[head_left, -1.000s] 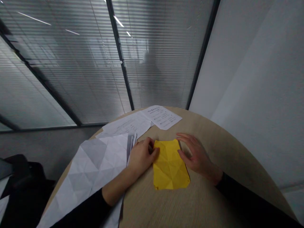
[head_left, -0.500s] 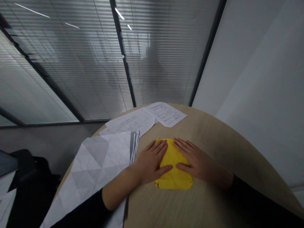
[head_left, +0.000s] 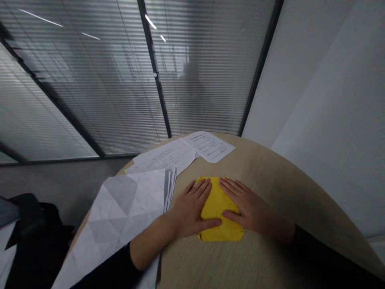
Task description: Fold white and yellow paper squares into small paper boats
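I have the left hand (head_left: 191,208) and right hand (head_left: 248,204) flat, gripping nothing, on the folded yellow paper (head_left: 215,200) atop the worktop (head_left: 192,265); likely a flattening step, next calling for even pressure.

Two hands (head_left: 192,210) (head_left: 248,206), one yellow paper (head_left: 214,204), one table (head_left: 276,172), at least two printed sheets (head_left: 210,147)

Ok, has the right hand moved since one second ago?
Yes: against the rightmost printed sheet, the right hand has shifted left and nearer the person, its fingers now flat on the yellow paper.
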Motion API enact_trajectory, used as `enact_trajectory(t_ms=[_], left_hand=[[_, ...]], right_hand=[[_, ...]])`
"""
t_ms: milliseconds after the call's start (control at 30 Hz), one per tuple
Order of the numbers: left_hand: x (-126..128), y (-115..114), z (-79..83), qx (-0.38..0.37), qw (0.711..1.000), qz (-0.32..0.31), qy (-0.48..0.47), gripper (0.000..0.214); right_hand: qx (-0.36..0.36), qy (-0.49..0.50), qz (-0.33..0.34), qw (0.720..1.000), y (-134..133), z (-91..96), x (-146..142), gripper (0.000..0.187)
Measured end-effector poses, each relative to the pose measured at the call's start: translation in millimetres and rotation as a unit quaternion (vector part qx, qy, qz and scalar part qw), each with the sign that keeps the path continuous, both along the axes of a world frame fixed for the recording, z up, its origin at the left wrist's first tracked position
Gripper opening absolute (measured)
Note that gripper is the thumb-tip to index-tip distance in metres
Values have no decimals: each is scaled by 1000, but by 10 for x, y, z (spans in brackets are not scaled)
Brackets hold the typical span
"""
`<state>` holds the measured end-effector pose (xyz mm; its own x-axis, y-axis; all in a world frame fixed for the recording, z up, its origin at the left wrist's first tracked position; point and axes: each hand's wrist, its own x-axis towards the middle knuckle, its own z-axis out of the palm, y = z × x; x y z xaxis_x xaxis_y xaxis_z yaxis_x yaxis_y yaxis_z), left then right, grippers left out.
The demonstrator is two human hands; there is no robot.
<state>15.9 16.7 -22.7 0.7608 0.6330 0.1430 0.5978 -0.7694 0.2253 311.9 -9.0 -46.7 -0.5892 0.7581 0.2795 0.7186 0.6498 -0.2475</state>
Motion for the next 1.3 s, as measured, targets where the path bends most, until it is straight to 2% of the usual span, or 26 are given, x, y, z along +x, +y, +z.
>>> enact_trajectory(t_ms=[233,467,633,733,800,900,1000,1067,1167,1233,1300], left_hand=[[-10,10,56,-19,1000,-5,3,115],[10,-13,75,8,1000,-3,0,107],[21,-36,248,31,999,-15,6,88],[-17,-30,405,16,999,-52,1,70],[-64,-21,501,2,997,-82,1,65],[-149,-8,582,-9,995,-104,6,67],[-230,-1,562,-24,994,-107,-12,70],[-271,6,514,-34,993,-106,-27,78],[-308,23,445,-44,992,-108,-42,94],[-318,36,420,-48,991,-113,-52,98],[-320,44,409,-49,989,-121,-63,98]], right_hand=[[-4,-7,6,1000,-12,-18,12,89],[-5,-3,-3,1000,-76,-7,14,92],[-7,2,1,1000,-81,45,0,82],[-6,-1,3,1000,-79,72,-10,81],[-9,-3,2,1000,-82,83,-12,81],[-16,8,7,1000,-99,108,14,76],[-38,29,53,997,-132,164,80,70],[-53,47,101,992,-162,215,127,82],[-55,64,128,988,-206,284,162,103],[-53,61,125,989,-223,307,160,98],[-50,48,119,990,-229,308,151,82]])
